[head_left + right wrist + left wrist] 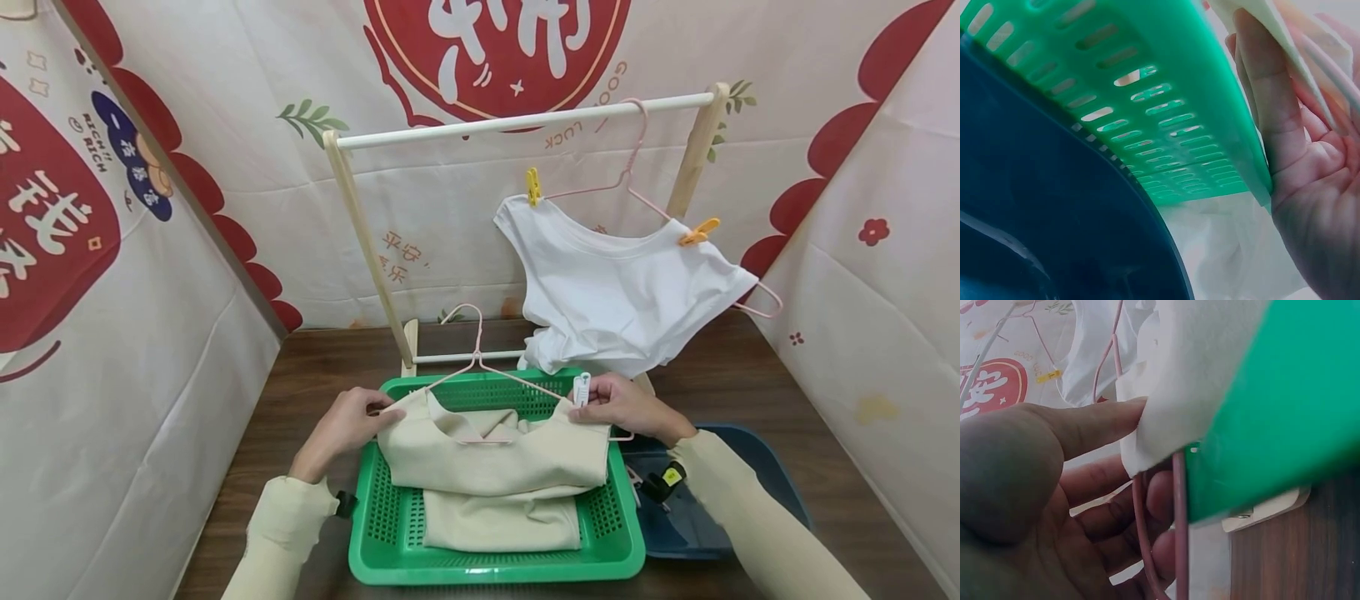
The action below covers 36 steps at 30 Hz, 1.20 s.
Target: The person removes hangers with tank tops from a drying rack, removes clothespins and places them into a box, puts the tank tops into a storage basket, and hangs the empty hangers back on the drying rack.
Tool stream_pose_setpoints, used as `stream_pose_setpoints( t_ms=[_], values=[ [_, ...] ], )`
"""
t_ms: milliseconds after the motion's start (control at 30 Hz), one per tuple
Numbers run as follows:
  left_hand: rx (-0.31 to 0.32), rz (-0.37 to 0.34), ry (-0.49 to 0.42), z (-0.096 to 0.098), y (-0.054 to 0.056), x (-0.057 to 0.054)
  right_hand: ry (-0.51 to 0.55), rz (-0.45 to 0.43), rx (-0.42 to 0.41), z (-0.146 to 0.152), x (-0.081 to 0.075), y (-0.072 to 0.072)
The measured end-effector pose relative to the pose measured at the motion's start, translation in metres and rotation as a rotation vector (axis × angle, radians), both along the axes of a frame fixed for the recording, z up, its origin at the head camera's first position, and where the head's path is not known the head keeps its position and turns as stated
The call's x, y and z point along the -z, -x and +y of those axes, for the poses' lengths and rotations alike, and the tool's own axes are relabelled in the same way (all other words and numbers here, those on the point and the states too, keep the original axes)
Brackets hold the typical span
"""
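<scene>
A cream sleeveless top (495,460) lies over a pink hanger (477,340), its lower part folded in a green basket (498,573). My left hand (351,427) pinches the top's left shoulder; in the left wrist view the thumb presses the cloth while the curled fingers lie around the pink hanger wire (1180,531). At the other shoulder my right hand (626,407) grips the cloth, seen between thumb and fingers in the right wrist view. A white clothespin (582,389) stands upright there at the right fingertips. The hanger's hook points up, free of the rail.
Behind the basket stands a rack with a white rail (525,122). A white top (611,279) hangs there on a pink hanger, with a yellow clothespin (533,187) and an orange one (699,232). A dark blue tray (757,467) with small items sits right of the basket.
</scene>
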<state>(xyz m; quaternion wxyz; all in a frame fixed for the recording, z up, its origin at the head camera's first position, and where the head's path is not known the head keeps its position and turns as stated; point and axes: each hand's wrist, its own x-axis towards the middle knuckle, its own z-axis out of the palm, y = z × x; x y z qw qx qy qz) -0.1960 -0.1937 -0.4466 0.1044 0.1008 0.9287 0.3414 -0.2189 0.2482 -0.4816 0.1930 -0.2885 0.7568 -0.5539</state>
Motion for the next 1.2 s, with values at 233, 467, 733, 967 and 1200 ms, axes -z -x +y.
stream_pose_setpoints(
  t_ms=[233,467,733,967,1200],
  values=[
    [0.042,-0.013,-0.031,-0.007,-0.002,0.002,0.004,0.000,-0.002,0.000,0.000,0.000],
    [0.082,-0.041,-0.053,-0.013,-0.001,0.004,-0.008,-0.010,0.005,-0.001,-0.002,-0.001],
    [0.136,-0.083,-0.098,-0.018,0.000,0.007,-0.039,0.007,0.017,0.000,-0.002,-0.001],
    [0.127,-0.126,-0.154,-0.020,0.000,0.013,-0.058,0.032,0.018,0.000,-0.002,-0.001],
    [0.119,-0.143,-0.176,-0.021,-0.004,0.014,-0.059,0.031,0.009,-0.001,-0.002,-0.001]
  ],
)
